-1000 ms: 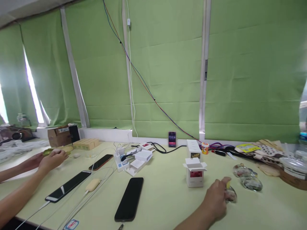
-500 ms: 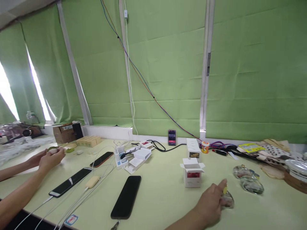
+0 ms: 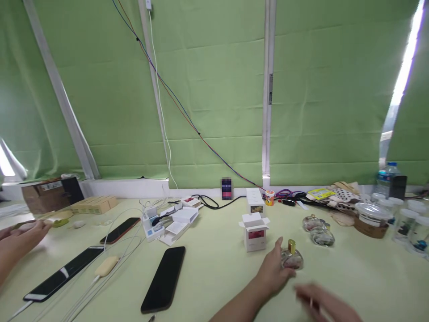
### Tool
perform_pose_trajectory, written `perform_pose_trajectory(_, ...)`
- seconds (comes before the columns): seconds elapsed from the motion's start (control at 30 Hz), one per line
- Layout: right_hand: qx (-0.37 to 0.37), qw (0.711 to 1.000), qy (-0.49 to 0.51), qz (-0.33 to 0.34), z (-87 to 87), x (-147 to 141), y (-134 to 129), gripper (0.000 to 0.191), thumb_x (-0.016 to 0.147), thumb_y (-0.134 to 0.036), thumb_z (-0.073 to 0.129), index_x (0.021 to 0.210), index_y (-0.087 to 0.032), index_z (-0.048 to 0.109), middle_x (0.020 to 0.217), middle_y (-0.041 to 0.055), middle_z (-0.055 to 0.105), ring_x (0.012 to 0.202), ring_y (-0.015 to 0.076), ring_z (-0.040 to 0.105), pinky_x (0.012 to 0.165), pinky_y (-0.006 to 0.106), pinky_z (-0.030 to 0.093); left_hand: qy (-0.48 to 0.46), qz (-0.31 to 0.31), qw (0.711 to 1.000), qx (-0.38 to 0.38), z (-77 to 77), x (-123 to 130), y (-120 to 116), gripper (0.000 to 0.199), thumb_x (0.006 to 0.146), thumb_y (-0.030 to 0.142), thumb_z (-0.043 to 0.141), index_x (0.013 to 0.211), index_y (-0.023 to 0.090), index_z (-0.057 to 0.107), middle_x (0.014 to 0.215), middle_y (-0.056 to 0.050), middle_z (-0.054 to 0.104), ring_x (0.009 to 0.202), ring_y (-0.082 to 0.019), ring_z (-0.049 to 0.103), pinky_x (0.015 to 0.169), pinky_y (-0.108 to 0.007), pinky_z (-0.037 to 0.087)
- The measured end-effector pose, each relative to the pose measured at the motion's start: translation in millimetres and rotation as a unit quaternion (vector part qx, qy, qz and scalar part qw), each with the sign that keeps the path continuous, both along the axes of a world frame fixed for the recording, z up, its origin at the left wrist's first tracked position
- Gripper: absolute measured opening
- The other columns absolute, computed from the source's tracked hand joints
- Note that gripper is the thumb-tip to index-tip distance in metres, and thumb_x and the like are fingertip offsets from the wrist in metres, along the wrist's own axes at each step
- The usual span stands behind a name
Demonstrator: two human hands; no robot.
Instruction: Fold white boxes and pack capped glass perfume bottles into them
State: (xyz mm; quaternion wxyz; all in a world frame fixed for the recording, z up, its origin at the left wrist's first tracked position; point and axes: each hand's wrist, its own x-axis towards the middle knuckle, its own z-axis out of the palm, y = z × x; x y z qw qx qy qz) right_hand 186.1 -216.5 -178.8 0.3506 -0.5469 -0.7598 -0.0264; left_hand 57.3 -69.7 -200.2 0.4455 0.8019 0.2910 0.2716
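A round glass bottle with a gold neck (image 3: pixel 292 260) stands on the pale table, and my left hand (image 3: pixel 273 271) has its thumb and fingers around the bottle's left side. Just to the right and nearer the camera is my right hand (image 3: pixel 326 304), smeared by motion; whether it holds anything cannot be made out. Left of the bottle stands a small white box (image 3: pixel 254 239) with its flaps up. Two more glass bottles (image 3: pixel 321 236) sit behind and to the right.
A black phone (image 3: pixel 164 279) lies left of centre, with a power strip (image 3: pixel 152 227) and white cables beyond. Another person's hands (image 3: pixel 28 235) are at the far left. Clear jars (image 3: pixel 405 223) and a lidded tub (image 3: pixel 372 217) stand at the right.
The view has swung to the right. My left hand now reaches round the bottle, whose gold neck shows, and my right hand has come into view. The other person's hands sit nearer the left edge.
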Motion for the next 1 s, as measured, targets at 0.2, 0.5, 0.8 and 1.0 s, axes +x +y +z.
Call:
perform_pose_trajectory(0.2, -0.027, 0.999, 0.014, -0.025, 33.3, 33, 61, 0.047, 0.087, -0.019, 0.041, 0.133, -0.027, 0.046, 0.125, 0.0098, 0.056, 0.116, 0.0256, 0.055, 0.093, 0.039, 0.048, -0.079, -0.024, 0.996, -0.032, 0.4, -3, 0, 0.073, 0.060, -0.001, 0.057, 0.128, 0.021, 0.042, 0.108, -0.005, 0.061, 0.096, -0.022, 0.054, 0.088, -0.036, 0.039)
perform_pose_trajectory(0.5, -0.146, 0.986, 0.078, 0.002, 29.1, 39, 87, 0.040, 0.084, -0.021, 0.041, 0.120, -0.023, 0.057, 0.097, 0.0061, 0.071, 0.087, 0.0221, 0.067, 0.078, 0.032, 0.052, -0.184, -0.021, 0.971, -0.154, -1.4, 4, 1, 0.049, 0.060, 0.004, 0.059, 0.105, 0.019, 0.046, 0.079, 0.003, 0.054, 0.074, -0.014, 0.053, 0.064, -0.024, 0.039)
perform_pose_trajectory(0.8, -0.248, 0.940, 0.230, 0.041, 31.6, 56, 98, 0.046, 0.085, -0.046, 0.044, 0.122, -0.021, 0.056, 0.074, 0.0008, 0.060, 0.069, 0.0192, 0.058, 0.063, 0.029, 0.048, -0.236, -0.020, 0.940, -0.245, 1.0, 5, 0, 0.050, 0.059, 0.032, 0.077, 0.097, 0.018, 0.047, 0.070, 0.003, 0.056, 0.066, -0.014, 0.057, 0.061, -0.024, 0.039)
perform_pose_trajectory(1.0, -0.345, 0.885, 0.293, 0.106, 40.6, 59, 114, 0.056, 0.078, -0.041, 0.058, 0.131, -0.025, 0.047, 0.095, 0.0017, 0.057, 0.066, 0.0139, 0.056, 0.058, 0.025, 0.047, -0.296, -0.002, 0.908, -0.297, -0.1, 10, 2, 0.056, 0.055, 0.038, 0.083, 0.091, 0.020, 0.044, 0.070, 0.002, 0.060, 0.066, -0.016, 0.061, 0.063, -0.026, 0.043)
